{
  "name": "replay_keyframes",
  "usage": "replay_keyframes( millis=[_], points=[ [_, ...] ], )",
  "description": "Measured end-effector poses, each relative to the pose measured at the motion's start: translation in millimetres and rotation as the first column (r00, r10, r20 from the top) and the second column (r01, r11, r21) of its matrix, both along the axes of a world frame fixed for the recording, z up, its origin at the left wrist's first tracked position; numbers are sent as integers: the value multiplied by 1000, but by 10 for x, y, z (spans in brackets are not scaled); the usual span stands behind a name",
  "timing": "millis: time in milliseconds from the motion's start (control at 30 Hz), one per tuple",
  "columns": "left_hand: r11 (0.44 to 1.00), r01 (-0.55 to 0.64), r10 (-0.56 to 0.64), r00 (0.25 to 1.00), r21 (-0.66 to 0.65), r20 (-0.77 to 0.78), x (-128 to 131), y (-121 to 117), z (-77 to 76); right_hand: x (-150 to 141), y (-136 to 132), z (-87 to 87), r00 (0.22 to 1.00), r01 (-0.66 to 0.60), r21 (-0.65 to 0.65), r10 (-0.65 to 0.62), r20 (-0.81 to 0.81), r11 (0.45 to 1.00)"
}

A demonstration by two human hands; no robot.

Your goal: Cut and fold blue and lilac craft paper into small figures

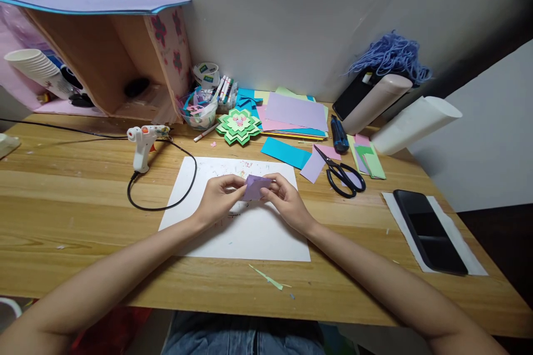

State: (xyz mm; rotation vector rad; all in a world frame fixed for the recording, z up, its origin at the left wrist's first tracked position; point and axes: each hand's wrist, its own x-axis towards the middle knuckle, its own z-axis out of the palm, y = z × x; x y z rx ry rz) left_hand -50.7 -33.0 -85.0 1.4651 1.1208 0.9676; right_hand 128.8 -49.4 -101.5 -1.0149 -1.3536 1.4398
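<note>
Between my two hands is a small piece of purple paper (pixel 255 188), held above a white sheet (pixel 266 241) on the wooden table. My left hand (pixel 220 198) pinches its left edge. On its right edge, the thumb and fingers of my right hand (pixel 287 202) are closed. Whether the paper is folded is hard to make out. Past my right hand lie black-handled scissors (pixel 339 172), resting over cut pieces of lilac and pink paper. A blue paper strip (pixel 285 152) lies just beyond the white sheet.
At the left stands a white glue gun (pixel 144 147) with its black cord looped on the table. Behind are a green layered paper flower (pixel 239 126), stacked coloured paper (pixel 296 111), a utility knife (pixel 339 135) and a cardboard box (pixel 170 61). A black phone (pixel 431 232) lies at the right.
</note>
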Motion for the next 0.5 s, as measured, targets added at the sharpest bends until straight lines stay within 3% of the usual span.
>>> replay_keyframes(
  millis=[200,500],
  points=[
    [995,40,-34,997,89,-70,-11,-28,-41,33,25,-21,994,30,54,-35,99,998],
    [990,137,-136,990,-35,26,8,-1,-76,25,29,-34,994,71,8,-72,84,997]
  ],
)
